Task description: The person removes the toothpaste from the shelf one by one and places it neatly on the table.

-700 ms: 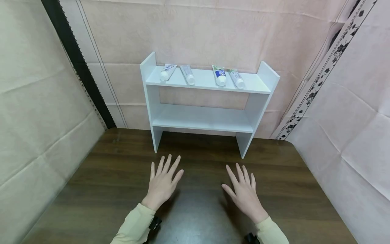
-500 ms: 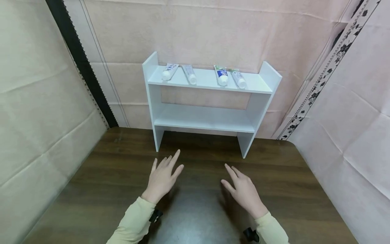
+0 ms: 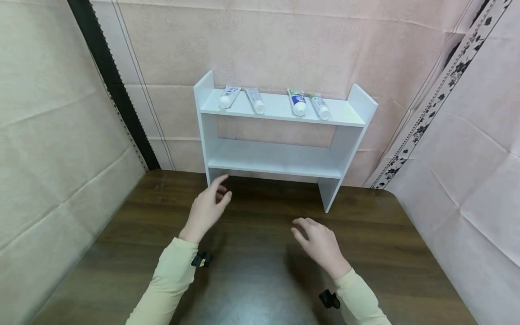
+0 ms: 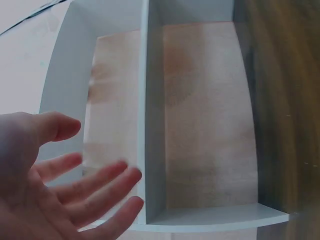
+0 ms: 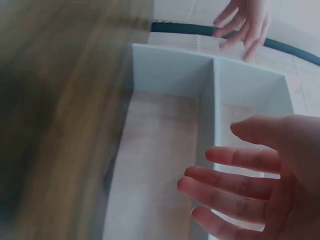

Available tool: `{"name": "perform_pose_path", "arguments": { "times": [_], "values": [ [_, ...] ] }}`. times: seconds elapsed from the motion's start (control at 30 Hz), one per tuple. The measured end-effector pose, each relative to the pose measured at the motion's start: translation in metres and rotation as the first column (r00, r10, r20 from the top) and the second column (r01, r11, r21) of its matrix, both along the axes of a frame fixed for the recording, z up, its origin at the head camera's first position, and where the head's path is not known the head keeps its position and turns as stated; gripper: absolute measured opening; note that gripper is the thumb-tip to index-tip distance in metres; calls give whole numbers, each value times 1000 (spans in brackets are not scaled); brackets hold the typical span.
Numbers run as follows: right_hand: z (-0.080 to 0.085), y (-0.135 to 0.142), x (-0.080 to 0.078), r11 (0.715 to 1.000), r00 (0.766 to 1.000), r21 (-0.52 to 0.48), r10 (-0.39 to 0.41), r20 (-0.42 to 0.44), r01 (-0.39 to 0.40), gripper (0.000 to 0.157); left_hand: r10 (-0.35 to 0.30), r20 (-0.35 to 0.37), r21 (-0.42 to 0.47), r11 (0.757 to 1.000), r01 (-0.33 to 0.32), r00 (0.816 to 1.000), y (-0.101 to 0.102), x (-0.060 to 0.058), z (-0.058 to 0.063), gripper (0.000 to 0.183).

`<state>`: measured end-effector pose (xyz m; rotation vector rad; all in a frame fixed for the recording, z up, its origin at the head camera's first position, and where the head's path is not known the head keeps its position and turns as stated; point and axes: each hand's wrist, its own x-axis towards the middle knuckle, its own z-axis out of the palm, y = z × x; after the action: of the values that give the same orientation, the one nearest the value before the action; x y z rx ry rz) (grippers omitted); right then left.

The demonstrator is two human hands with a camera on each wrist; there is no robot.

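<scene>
Starting far left: cloth wall (image 3: 69, 135), then a black strip (image 3: 115, 90) running down to the counter (image 3: 252, 275). Next up, left hand (image 3: 204, 210), raised in front of the left foot of the white shelf (image 3: 272, 158) in the head view. Fingers loosely bent and apart; can't tell about contact with the shelf. Standing at the back of the counter, that shelf, two boards. Lying on the top one: first tube (image 3: 229, 97), second tube (image 3: 255, 100) close by, then a wider gap, third tube (image 3: 297, 102) with a blue-and-green label, fourth tube (image 3: 320, 107) just beside it. All caps to the front. Further right, right hand (image 3: 318, 241), above the counter and lower in view, fingers slightly curved and apart. Last, far right: white border (image 3: 438, 97) with black flowers.
</scene>
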<state>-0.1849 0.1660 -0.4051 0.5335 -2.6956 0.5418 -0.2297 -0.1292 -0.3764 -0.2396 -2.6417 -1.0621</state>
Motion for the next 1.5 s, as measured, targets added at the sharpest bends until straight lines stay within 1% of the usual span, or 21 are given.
{"name": "perform_pose_path", "arguments": {
  "times": [0.13, 0.2, 0.27, 0.37, 0.47, 0.53, 0.6, 0.73, 0.83, 0.93, 1.03, 1.1, 1.23, 1.3, 1.4, 1.5],
  "values": [
    [11, -11, -3, 999, 999, 0, 35, -5, -35, 17, -40, 29, 92, 995, 37, 999, -4, -16, 10, 70],
    [17, -17, -4, 999, 999, -4, 53, -12, -53, 17, -48, 34, 141, 989, 43, 998, -7, -22, 13, 75],
    [24, -23, -4, 996, 997, -35, 79, 6, -79, 17, -53, 32, 198, 979, 46, 998, -12, -29, 16, 77],
    [39, -33, -4, 985, 989, -103, 146, 38, -141, 15, -47, 30, 275, 961, 37, 998, -22, -39, 22, 80],
    [57, -42, -8, 958, 969, -175, 242, 56, -229, 14, -33, 36, 340, 940, 19, 999, -28, -50, 29, 81],
    [70, -48, -15, 942, 955, -186, 292, 46, -279, 15, -26, 27, 379, 925, 14, 999, -29, -58, 36, 81],
    [82, -54, -25, 932, 944, -178, 328, 39, -316, 18, -23, 10, 427, 904, 16, 1000, -31, -66, 45, 82],
    [104, -66, -46, 928, 931, -129, 359, 62, -349, 28, -26, -47, 510, 859, 47, 999, -34, -80, 60, 82],
    [116, -73, -59, 927, 922, -105, 372, 109, -361, 35, -36, -82, 531, 844, 74, 996, -36, -88, 69, 82],
    [126, -81, -70, 925, 916, -75, 378, 136, -371, 38, -49, -99, 539, 837, 95, 994, -36, -92, 78, 80],
    [137, -89, -79, 925, 915, -47, 380, 132, -377, 40, -48, -100, 550, 830, 95, 994, -35, -96, 90, 79],
    [144, -94, -83, 923, 916, -23, 385, 115, -385, 40, -29, -98, 543, 836, 78, 995, -35, -100, 100, 79],
    [158, -105, -88, 915, 912, 9, 401, 84, -403, 38, 19, -106, 507, 861, 38, 994, -37, -110, 122, 79],
    [164, -110, -89, 914, 913, 26, 402, 73, -404, 37, 31, -119, 492, 870, 31, 992, -37, -114, 132, 78],
    [173, -116, -92, 916, 916, 43, 396, 61, -399, 38, 34, -160, 490, 870, 49, 987, -38, -121, 145, 79],
    [181, -123, -95, 921, 923, 61, 382, 47, -384, 39, 32, -191, 500, 863, 69, 981, -37, -125, 154, 82]
  ]
}}
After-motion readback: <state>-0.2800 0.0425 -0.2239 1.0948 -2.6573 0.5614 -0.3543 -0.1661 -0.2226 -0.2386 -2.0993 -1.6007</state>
